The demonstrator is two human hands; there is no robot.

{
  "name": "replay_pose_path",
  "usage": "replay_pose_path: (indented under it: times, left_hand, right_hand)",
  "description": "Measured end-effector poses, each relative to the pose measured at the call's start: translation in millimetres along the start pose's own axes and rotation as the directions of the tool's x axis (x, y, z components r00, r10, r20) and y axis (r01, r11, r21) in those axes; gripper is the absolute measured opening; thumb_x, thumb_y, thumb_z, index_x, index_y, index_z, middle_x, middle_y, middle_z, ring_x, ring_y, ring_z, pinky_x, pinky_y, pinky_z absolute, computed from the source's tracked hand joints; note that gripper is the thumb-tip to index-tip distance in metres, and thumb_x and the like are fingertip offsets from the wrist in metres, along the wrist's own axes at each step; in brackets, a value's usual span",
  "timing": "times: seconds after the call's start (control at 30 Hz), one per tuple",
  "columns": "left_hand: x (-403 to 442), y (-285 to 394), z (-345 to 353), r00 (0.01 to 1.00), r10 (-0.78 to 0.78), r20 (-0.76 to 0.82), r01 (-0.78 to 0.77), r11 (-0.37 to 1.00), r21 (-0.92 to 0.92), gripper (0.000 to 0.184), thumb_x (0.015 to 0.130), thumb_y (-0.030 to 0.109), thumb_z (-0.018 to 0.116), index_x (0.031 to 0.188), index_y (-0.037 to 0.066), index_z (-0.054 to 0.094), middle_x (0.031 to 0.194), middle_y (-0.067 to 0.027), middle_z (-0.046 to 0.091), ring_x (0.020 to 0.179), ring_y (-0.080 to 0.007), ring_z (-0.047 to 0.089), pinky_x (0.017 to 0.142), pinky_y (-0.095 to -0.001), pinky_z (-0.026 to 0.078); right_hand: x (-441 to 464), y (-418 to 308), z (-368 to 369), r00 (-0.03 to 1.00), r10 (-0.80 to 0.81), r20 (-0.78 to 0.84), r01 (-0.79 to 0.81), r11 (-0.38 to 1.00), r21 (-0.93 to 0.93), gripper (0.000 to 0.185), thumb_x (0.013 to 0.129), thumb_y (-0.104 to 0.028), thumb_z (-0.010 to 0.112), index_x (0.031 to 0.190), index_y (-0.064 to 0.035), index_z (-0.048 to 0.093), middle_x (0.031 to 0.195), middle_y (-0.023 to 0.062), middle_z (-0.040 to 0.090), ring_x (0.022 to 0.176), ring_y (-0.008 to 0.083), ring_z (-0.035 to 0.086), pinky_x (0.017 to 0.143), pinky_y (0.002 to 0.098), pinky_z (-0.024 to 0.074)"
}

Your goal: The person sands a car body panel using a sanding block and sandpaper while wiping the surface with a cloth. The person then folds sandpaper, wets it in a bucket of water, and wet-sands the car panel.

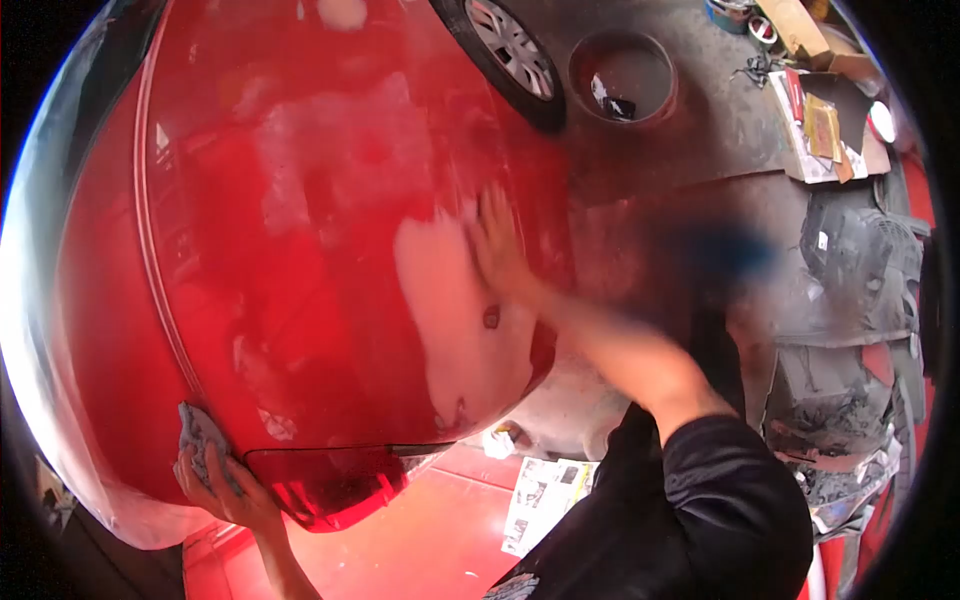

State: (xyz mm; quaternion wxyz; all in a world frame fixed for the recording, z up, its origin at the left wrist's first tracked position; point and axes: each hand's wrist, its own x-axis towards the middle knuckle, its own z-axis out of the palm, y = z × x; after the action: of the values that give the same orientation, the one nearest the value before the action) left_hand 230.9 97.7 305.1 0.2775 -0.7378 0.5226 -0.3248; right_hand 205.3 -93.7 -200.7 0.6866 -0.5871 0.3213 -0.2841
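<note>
A red car body panel (270, 340) fills the left and middle of the head view. My right hand (500, 245) lies flat on it with fingers stretched out, beside a pale, dull patch (430, 270). A small dark spot (491, 317) shows just below that hand. At the lower left, my left hand (225, 490) grips a crumpled grey cloth (203, 435) against the car's surface. Close to the left hand is a red tail lamp (345, 495).
A wheel (510, 50) shows at the top, beside a round dark tub (622, 78) on the floor. Cardboard boxes (800, 35) and dusty dark car parts (860, 260) stand along the right. Printed paper (540, 500) lies below the car's edge.
</note>
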Motion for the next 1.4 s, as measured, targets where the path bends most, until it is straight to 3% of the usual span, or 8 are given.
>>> replay_pose_path:
  times: [0.17,0.27,0.6,0.67,0.83,0.97,1.2,1.4]
  left_hand:
    - [1,3,-7,0.994,-0.053,0.094,0.047,0.997,0.063,0.028,0.104,0.01,0.061,0.129,0.001,0.069,0.145,-0.0231,0.056,0.137,-0.0436,0.051,0.116,-0.0625,0.042]
    - [-3,-2,-4,0.997,-0.026,0.078,0.019,0.996,0.093,0.028,0.106,0.011,0.059,0.129,0.0,0.069,0.145,-0.0235,0.055,0.137,-0.0449,0.051,0.116,-0.064,0.041]
    - [-3,-2,-7,0.994,-0.04,0.101,0.04,0.999,0.005,0.03,0.108,0.012,0.055,0.134,0.0,0.067,0.147,-0.0261,0.052,0.137,-0.0483,0.05,0.112,-0.0654,0.042]
    - [-7,-6,-6,0.994,-0.052,0.095,0.052,0.999,0.001,0.03,0.108,0.012,0.056,0.134,0.0,0.067,0.148,-0.0262,0.052,0.137,-0.0486,0.05,0.112,-0.0655,0.042]
    - [-4,-3,-4,0.994,-0.025,0.11,0.022,0.999,0.033,0.03,0.108,0.012,0.056,0.135,0.0,0.066,0.148,-0.0266,0.052,0.136,-0.0486,0.05,0.11,-0.0642,0.043]
    - [1,7,-5,0.993,-0.075,0.094,0.076,0.997,-0.006,0.029,0.108,0.012,0.057,0.133,0.0,0.068,0.146,-0.0262,0.053,0.135,-0.0459,0.052,0.11,-0.0602,0.046]
    - [-1,1,0,0.998,-0.053,0.026,0.054,0.998,-0.033,0.027,0.108,0.011,0.06,0.129,0.0,0.071,0.144,-0.0249,0.055,0.133,-0.0435,0.055,0.11,-0.0574,0.047]
    - [-3,-4,2,0.999,-0.032,-0.017,0.032,0.999,-0.041,0.027,0.105,0.012,0.064,0.126,0.0,0.074,0.14,-0.0247,0.058,0.131,-0.0424,0.056,0.11,-0.0552,0.047]
  right_hand:
    - [155,82,10,0.991,-0.131,0.017,0.123,0.869,-0.479,0.074,0.114,-0.041,0.037,0.167,0.0071,0.019,0.176,0.0275,0.012,0.164,0.0441,0.007,0.134,0.0516,0.0071]
    - [-12,33,-10,0.996,0.084,0.008,-0.084,0.995,0.045,0.074,0.114,-0.039,0.04,0.168,0.0054,0.016,0.177,0.0265,0.008,0.164,0.0432,0.007,0.134,0.0505,0.0067]
    - [142,99,-6,0.966,-0.253,-0.057,0.223,0.922,-0.315,0.07,0.113,-0.033,0.044,0.165,0.0092,0.023,0.173,0.0305,0.019,0.162,0.0485,0.013,0.133,0.0534,0.0099]
    - [43,48,-21,0.996,-0.084,-0.013,0.084,0.996,0.004,0.071,0.113,-0.034,0.043,0.165,0.0088,0.02,0.174,0.0307,0.018,0.162,0.048,0.012,0.133,0.0542,0.0092]
    - [-69,17,-23,0.994,0.017,0.107,-0.013,0.999,-0.038,0.074,0.112,-0.036,0.044,0.167,0.0072,0.018,0.174,0.0311,0.015,0.162,0.049,0.012,0.133,0.0559,0.0081]
    - [97,113,-9,0.865,-0.497,0.06,0.472,0.77,-0.43,0.07,0.112,-0.035,0.044,0.165,0.0062,0.023,0.173,0.0313,0.019,0.161,0.0512,0.014,0.131,0.0604,0.0094]
    - [-167,-20,-14,0.967,-0.012,0.254,0.017,1.0,-0.021,0.083,0.108,-0.036,0.051,0.169,0.0035,0.011,0.178,0.0244,0.005,0.163,0.0496,0.002,0.131,0.059,0.0085]
    - [29,0,0,0.943,-0.334,-0.014,0.333,0.942,-0.047,0.069,0.11,-0.032,0.047,0.163,0.0074,0.029,0.174,0.0284,0.017,0.161,0.0494,0.012,0.132,0.0567,0.0099]
